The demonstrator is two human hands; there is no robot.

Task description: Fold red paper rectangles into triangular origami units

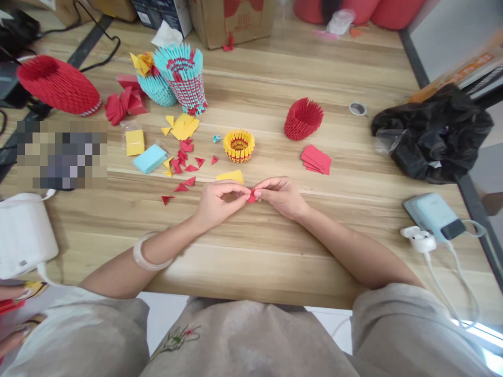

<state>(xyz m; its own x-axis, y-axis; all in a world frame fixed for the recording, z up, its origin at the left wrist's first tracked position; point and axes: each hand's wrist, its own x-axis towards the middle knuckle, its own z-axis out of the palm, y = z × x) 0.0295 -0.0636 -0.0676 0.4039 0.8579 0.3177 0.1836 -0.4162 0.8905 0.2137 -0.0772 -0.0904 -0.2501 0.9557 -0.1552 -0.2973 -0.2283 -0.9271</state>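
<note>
A small piece of red paper (252, 197) is pinched between the fingertips of both hands, low over the wooden table. My left hand (220, 203) is closed on its left side, and my right hand (281, 196) is closed on its right side. The fingertips hide part of the paper, so its exact fold cannot be made out. Just behind my left hand lies a yellow paper sheet (231, 176). Several folded red paper triangles (191, 168) are scattered to the left. Beyond the hands stands a small yellow and red paper bowl (239, 146).
A red paper vase (302, 119) and a stack of red paper sheets (316, 159) are at right. Back left are a blue and red paper vase (184, 81), blue paper (150, 158) and yellow paper (134, 142). A black plastic bag (428, 131) and a power bank (434, 214) edge the right.
</note>
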